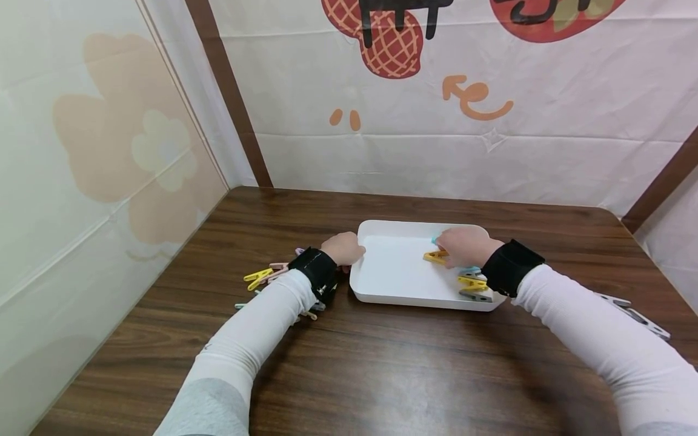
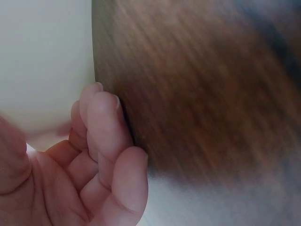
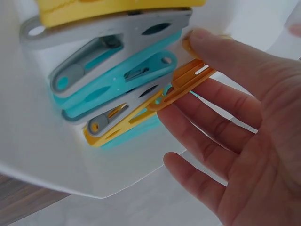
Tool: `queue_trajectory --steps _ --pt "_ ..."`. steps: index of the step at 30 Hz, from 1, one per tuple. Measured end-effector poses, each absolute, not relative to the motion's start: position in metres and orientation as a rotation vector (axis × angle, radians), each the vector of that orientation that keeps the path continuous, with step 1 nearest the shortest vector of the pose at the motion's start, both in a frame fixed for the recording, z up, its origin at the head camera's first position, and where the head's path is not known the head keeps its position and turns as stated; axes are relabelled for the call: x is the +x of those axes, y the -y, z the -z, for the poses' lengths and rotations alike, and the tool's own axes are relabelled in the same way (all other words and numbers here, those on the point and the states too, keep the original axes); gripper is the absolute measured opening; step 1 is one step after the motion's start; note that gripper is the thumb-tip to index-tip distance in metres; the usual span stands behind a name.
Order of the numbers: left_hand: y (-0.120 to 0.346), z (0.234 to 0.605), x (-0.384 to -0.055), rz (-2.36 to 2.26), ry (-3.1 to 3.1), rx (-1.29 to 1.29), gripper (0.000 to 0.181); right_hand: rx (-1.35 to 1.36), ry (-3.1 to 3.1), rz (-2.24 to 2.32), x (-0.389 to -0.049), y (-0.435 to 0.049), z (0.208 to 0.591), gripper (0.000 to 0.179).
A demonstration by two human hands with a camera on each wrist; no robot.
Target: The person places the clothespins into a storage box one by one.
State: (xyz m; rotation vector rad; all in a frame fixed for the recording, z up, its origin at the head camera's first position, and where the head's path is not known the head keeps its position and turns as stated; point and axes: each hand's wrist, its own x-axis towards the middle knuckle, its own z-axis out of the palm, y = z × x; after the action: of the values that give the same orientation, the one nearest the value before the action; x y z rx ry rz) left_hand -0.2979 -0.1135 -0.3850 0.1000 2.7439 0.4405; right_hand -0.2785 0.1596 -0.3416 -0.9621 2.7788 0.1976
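A white rectangular tray (image 1: pixel 395 266) lies on the table. My left hand (image 1: pixel 342 248) grips its left rim, with the fingers curled at the edge in the left wrist view. Over the tray's right half, my right hand (image 1: pixel 468 245) pinches an orange clothespin (image 3: pixel 188 84) between thumb and fingers. Right beside that clothespin, several others lie side by side along the tray's wall: a turquoise clothespin (image 3: pixel 89 94), a grey clothespin (image 3: pixel 117 42) and a yellow clothespin (image 1: pixel 472 284) among them. My right hand partly hides this row in the head view.
Left of the tray, a loose group of clothespins, including a yellow clothespin (image 1: pixel 259 278), lies partly under my left forearm. A long grey-and-white object (image 1: pixel 638 316) rests at the table's right, partly behind my sleeve. A printed cloth wall (image 1: pixel 305 163) borders the back.
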Motion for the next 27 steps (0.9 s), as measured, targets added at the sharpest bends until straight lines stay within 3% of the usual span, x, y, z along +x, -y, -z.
queue_trajectory --steps 15,27 --pt "0.112 0.381 -0.295 -0.445 -2.745 0.108 0.032 -0.917 -2.82 -0.136 -0.278 -0.168 0.34 0.025" --pt "0.111 0.379 -0.295 -0.447 -2.742 0.109 0.031 -0.87 -2.888 -0.011 -0.266 -0.188 0.311 0.029"
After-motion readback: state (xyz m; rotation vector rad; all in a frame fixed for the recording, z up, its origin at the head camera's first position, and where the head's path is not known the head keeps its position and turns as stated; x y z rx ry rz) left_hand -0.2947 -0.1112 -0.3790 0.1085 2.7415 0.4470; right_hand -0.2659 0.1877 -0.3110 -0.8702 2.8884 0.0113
